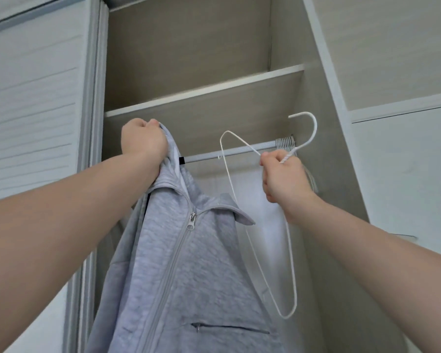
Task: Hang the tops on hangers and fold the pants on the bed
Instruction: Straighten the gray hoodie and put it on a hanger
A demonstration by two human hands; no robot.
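Head view: left hand (pixel 144 141) clenches the collar of the grey jacket (pixel 189 263), holding it up by the wardrobe rail (pixel 239 150), zip front hanging below. Just right, the white hanger (pixel 315 127) stands nearly on end. Right hand (pixel 283 177) grips its neck, and its upper shoulder tip points towards the collar.

Rail (pixel 239 150): beneath shelf (pixel 204 95).
Jacket (pixel 183 263): before rail's left end.
Hanger (pixel 315 127): right of jacket — before rail.
Spare hangers (pixel 285 143): on rail's right end.
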